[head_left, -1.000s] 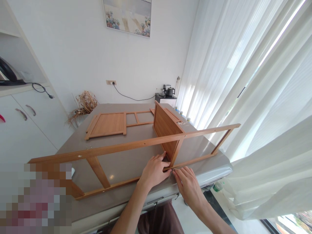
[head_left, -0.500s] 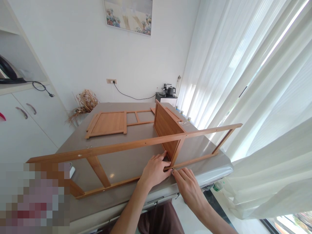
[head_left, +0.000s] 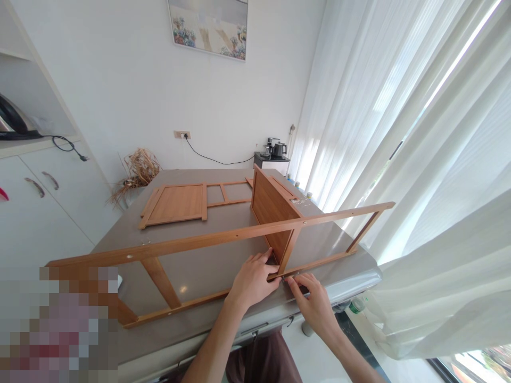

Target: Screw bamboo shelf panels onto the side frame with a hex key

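Note:
A long ladder-like wooden frame (head_left: 207,237) stands on its edge along the near side of the table. Behind it and meeting it at a crosspiece is an upright wooden panel (head_left: 275,199). My left hand (head_left: 255,276) grips the lower corner where panel and frame meet, fingers on the panel's side and thumb at the bottom rail. Just right of it, my right hand (head_left: 309,292) has its thumb and index finger pinched close to the bottom rail's outer face. Something small and dark shows by those fingertips, too small to name.
On the grey table (head_left: 223,223) lie another wooden panel (head_left: 178,203) and an open wooden frame (head_left: 226,192). Small fittings rest beyond the upright panel. A pixelated patch covers the lower left. White curtains (head_left: 399,159) hang at the right, cabinets (head_left: 40,197) stand left.
My right hand has shifted slightly right, its fingertips now a little farther from my left thumb. The left hand and wooden parts stay in place.

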A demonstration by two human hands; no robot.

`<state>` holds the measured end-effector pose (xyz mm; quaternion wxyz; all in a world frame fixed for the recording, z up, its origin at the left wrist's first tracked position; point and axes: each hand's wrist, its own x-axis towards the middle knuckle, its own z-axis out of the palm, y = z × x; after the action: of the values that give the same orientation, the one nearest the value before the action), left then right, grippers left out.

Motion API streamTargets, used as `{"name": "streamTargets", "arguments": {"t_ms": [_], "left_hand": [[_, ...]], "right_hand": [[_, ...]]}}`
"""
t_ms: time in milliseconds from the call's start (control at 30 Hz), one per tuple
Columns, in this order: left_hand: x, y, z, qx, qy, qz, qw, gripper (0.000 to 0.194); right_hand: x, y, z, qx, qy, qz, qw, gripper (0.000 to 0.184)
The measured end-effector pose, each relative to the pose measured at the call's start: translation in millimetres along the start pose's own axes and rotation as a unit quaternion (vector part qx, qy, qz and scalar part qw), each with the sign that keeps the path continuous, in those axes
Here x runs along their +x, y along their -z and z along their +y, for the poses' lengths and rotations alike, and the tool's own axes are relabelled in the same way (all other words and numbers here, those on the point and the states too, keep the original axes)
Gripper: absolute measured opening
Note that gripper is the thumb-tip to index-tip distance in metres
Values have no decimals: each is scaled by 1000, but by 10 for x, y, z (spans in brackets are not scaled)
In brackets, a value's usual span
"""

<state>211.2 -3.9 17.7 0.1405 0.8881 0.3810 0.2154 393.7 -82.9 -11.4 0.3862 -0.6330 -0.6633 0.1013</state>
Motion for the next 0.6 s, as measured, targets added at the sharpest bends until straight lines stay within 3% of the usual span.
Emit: {"name": "streamTargets", "arguments": {"t_ms": [133,333,500,600], "left_hand": [[1,5,5,-4,-2,2,1000,20],[2,15,11,-5,2,1,1000,20],[-2,29,16,-2,1,-3,1000,20],[-3,34,23,-2,4,-8,1000,20]], "right_hand": [[-21,-25,15,-7,0,10,1000,37],[-30,-61,16,-34,72,31,996,27],[26,-13,-19,-37,63,34,997,31],[29,32,-42,-49,90,27,994,29]]}}
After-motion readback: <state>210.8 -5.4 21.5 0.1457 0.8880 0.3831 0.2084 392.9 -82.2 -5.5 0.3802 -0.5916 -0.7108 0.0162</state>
